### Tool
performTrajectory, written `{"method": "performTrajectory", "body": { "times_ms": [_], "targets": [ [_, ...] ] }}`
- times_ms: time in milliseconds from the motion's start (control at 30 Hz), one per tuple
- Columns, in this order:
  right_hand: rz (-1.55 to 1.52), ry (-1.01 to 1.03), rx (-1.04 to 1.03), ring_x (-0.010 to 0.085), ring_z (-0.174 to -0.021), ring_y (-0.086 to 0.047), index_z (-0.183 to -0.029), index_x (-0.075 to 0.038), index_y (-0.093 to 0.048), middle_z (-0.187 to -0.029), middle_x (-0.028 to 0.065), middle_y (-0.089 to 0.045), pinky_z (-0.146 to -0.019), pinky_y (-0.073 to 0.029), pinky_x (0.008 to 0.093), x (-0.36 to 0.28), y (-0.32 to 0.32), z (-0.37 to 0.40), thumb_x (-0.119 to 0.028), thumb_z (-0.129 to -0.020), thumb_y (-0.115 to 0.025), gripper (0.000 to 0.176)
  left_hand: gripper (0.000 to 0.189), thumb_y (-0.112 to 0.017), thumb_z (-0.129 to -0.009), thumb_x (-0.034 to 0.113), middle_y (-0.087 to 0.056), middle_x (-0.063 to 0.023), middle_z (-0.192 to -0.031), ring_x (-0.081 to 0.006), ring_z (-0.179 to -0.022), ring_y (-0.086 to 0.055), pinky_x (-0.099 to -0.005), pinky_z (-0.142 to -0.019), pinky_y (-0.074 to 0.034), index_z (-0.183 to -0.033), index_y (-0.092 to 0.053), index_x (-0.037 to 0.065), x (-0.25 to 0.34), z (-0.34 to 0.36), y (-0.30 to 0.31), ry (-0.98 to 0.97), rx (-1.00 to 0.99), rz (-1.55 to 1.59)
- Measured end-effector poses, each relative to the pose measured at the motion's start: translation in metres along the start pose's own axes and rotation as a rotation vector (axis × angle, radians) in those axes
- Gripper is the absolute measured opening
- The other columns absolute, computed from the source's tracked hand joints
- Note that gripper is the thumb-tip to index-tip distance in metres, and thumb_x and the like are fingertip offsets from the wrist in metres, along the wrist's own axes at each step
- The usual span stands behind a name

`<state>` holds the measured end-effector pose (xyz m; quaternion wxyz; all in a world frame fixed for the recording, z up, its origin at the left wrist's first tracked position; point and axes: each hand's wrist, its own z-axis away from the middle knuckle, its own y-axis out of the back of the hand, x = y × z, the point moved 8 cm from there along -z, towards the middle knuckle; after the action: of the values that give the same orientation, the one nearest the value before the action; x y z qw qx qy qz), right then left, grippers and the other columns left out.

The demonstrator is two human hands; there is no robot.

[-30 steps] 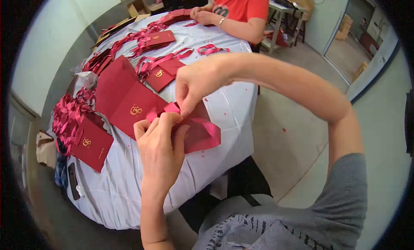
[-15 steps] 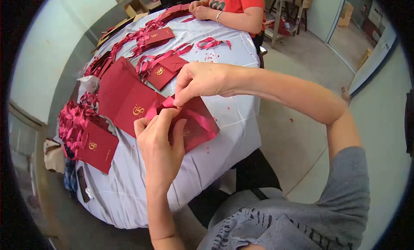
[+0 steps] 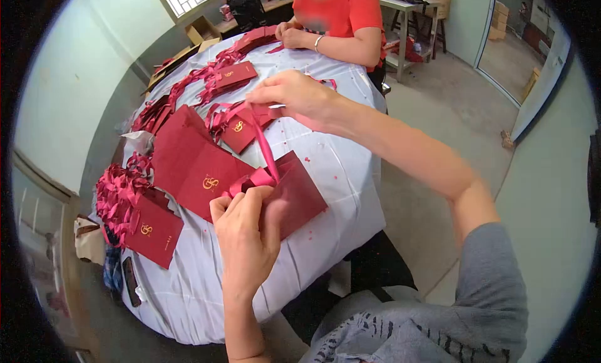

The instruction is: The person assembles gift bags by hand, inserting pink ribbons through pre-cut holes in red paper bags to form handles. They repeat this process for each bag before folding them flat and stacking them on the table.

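My right hand (image 3: 294, 97) has risen away from the card (image 3: 303, 197), fingers pinched on the ribbon (image 3: 265, 147), which now runs taut and steep where it lay slack before. My left hand (image 3: 247, 235) stays clamped on the ribbon's bunched pink loop atop the dark red card near the bench (image 3: 341, 169) edge.

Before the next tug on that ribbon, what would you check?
1. Left hand holds the ribbon loops down on the red card: ok.
2. Right hand pinches the ribbon's free end: ok.
3. Strand between the hands is straight and taut: ok.
4. Card lies fully on the table: ok.
5. Knot is snug under the fingers: cannot tell, it is hidden.
6. Other person's hands are away from the ribbon: ok.
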<state>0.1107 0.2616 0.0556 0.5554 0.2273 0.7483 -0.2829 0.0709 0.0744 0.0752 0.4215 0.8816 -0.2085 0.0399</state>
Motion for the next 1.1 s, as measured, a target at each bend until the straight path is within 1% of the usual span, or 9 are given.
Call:
{"method": "performTrajectory", "body": {
  "times_ms": [133,233,267,400,467,700,900,1033,1100],
  "targets": [
    [-0.356,0.104,-0.204,0.0080,-0.084,-0.053,-0.100,-0.007,-0.060,-0.094,-0.0006,-0.059,-0.073,-0.042,0.0248,0.008,-0.008,0.019,-0.030,-0.093,-0.055,0.024,0.025,-0.074,-0.073,0.014,-0.060,-0.0084,-0.076,-0.0236,-0.071,-0.051,-0.0328,-0.075,-0.034,-0.090,-0.059,0.003,-0.003,0.001,-0.004,0.078,-0.100,0.001],
    [-0.240,-0.132,-0.282,0.0078,-0.088,-0.054,-0.106,-0.006,-0.059,-0.101,-0.0002,-0.059,-0.076,-0.045,0.0268,0.037,-0.021,0.040,-0.039,-0.094,-0.051,0.036,0.022,-0.072,-0.071,0.008,-0.059,-0.0083,-0.074,-0.0244,-0.068,-0.053,-0.0333,-0.074,-0.034,-0.087,-0.058,0.004,-0.004,0.002,-0.005,0.052,-0.032,-0.014],
    [-0.074,0.070,-0.351,0.0077,-0.088,-0.056,-0.102,-0.003,-0.061,-0.101,0.0007,-0.061,-0.076,-0.046,0.0272,0.025,-0.027,0.052,-0.035,-0.094,-0.054,0.034,0.022,-0.072,-0.071,0.008,-0.059,-0.0083,-0.074,-0.0244,-0.068,-0.053,-0.0333,-0.074,-0.034,-0.087,-0.058,0.004,-0.005,0.000,-0.005,0.053,-0.027,-0.011],
    [0.266,0.008,-0.199,0.0067,-0.081,-0.056,-0.087,0.000,-0.065,-0.086,0.0024,-0.063,-0.071,-0.044,0.0233,0.016,-0.026,0.061,-0.018,-0.086,-0.066,0.019,0.018,-0.070,-0.072,0.005,-0.059,-0.0065,-0.071,-0.0228,-0.065,-0.052,-0.0334,-0.070,-0.033,-0.086,-0.057,0.005,0.000,-0.002,-0.005,0.007,-0.002,-0.039],
    [0.487,0.172,-0.170,0.0063,-0.081,-0.056,-0.082,0.001,-0.064,-0.085,0.0039,-0.063,-0.071,-0.044,0.0236,0.006,-0.028,0.061,-0.017,-0.083,-0.069,0.019,0.015,-0.068,-0.074,0.005,-0.058,-0.0046,-0.069,-0.0214,-0.062,-0.052,-0.0335,-0.068,-0.033,-0.084,-0.057,0.006,0.001,-0.001,-0.003,-0.012,0.023,-0.056],
    [0.286,0.551,-0.088,0.0166,-0.083,-0.059,-0.086,-0.001,-0.067,-0.086,0.0059,-0.064,-0.078,-0.046,0.0284,-0.009,-0.040,0.068,-0.005,-0.083,-0.063,0.006,0.014,-0.068,-0.074,0.004,-0.057,-0.0069,-0.068,-0.0228,-0.060,-0.051,-0.0338,-0.067,-0.033,-0.082,-0.057,0.005,-0.001,0.000,-0.004,-0.029,0.013,-0.048],
    [0.226,0.479,-0.040,0.0130,-0.084,-0.058,-0.085,0.000,-0.065,-0.088,0.0051,-0.062,-0.077,-0.045,0.0251,-0.008,-0.044,0.061,-0.009,-0.088,-0.057,0.012,0.013,-0.069,-0.075,0.007,-0.059,-0.0067,-0.069,-0.0226,-0.062,-0.053,-0.0341,-0.067,-0.033,-0.081,-0.058,0.005,-0.002,0.000,-0.005,-0.020,0.026,-0.073],
    [0.004,0.215,-0.187,0.0095,-0.082,-0.054,-0.099,-0.003,-0.062,-0.089,0.0022,-0.058,-0.073,-0.043,0.0246,0.013,-0.038,0.050,-0.016,-0.091,-0.059,0.016,0.012,-0.068,-0.076,0.007,-0.060,-0.0065,-0.071,-0.0218,-0.063,-0.053,-0.0339,-0.068,-0.033,-0.082,-0.058,0.005,-0.004,0.001,-0.006,-0.011,0.031,-0.068],
    [0.374,0.261,-0.207,0.0101,-0.082,-0.053,-0.098,-0.002,-0.062,-0.090,0.0018,-0.057,-0.073,-0.043,0.0253,0.010,-0.030,0.058,-0.017,-0.088,-0.063,0.018,0.011,-0.068,-0.076,0.007,-0.060,-0.0066,-0.071,-0.0217,-0.063,-0.053,-0.0339,-0.068,-0.033,-0.082,-0.058,0.005,-0.005,0.001,-0.005,-0.015,0.034,-0.058]
  ]
}}
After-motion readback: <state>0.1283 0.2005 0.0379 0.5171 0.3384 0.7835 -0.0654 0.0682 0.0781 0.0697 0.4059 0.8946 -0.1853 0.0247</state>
